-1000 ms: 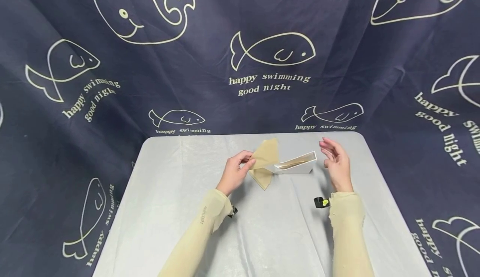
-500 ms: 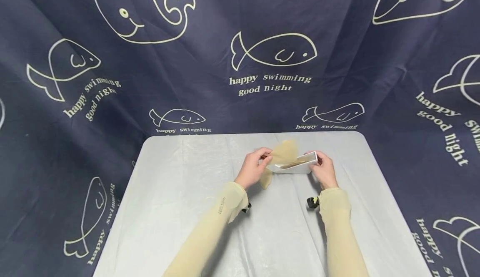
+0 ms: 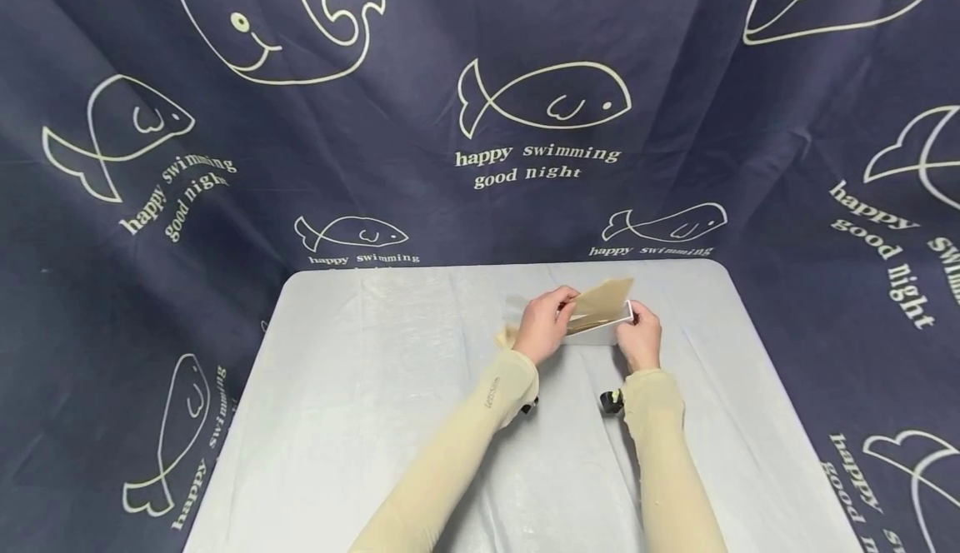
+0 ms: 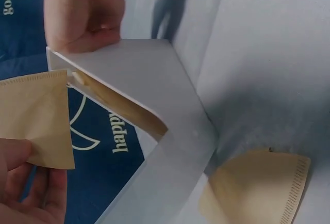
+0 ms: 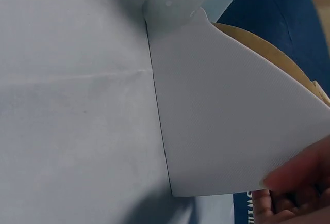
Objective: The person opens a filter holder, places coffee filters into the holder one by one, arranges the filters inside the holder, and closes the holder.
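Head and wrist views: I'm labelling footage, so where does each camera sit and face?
Head: on the head, facing forward and down at the table; left hand, right hand and sleeves show.
Left wrist: on that wrist, facing the white box; both hands show.
Right wrist: on that wrist, facing the box's side; right hand shows.
Wrist views share the box.

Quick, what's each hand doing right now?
Left hand: closed, pinching a tan paper piece.
Right hand: closed, gripping one end of the white box.

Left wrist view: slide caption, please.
Left hand pinches a coffee filter near the white holder gripped by the right hand.
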`<state>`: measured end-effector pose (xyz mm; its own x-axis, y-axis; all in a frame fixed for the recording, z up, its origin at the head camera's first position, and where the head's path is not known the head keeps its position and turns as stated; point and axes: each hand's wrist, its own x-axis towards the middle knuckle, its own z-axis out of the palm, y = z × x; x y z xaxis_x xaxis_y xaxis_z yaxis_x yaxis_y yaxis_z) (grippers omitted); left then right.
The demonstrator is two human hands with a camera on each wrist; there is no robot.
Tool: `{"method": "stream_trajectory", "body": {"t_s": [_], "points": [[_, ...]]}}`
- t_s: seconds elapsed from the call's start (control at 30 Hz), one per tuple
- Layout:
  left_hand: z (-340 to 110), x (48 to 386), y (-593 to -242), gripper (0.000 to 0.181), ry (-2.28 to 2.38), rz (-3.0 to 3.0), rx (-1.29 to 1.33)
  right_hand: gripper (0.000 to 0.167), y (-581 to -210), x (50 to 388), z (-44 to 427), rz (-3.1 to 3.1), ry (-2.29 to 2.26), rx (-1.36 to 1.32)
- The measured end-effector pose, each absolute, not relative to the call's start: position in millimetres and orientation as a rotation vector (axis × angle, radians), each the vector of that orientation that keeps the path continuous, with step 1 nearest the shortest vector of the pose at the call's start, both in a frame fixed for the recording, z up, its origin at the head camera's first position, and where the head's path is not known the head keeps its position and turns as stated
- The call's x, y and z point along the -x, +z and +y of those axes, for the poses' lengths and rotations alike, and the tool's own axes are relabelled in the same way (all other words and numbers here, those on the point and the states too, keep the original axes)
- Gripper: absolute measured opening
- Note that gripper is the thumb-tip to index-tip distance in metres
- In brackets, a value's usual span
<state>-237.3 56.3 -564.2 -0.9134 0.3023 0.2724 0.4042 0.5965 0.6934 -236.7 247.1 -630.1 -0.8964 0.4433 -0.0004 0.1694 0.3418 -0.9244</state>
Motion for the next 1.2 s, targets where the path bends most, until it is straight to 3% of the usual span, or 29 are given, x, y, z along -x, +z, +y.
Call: {"method": "stream_trajectory", "body": {"t_s": [0.33, 0.8, 1.2], "points": [[63.7, 240.4, -578.7, 0.016, -1.094, -2.785, 0.623, 0.022, -629.1, 239.1, 245.5, -2.338, 1.560, 0.545], [76.0, 234.5, -593.4, 0.013, -0.643, -2.874, 0.631, 0.039, -624.8, 235.4, 243.4, -2.347, 1.636, 0.579], [82.0, 228.1, -592.0, 0.012, -0.387, -2.905, 0.626, 0.039, -624.4, 234.9, 246.2, -2.371, 1.613, 0.588]]}}
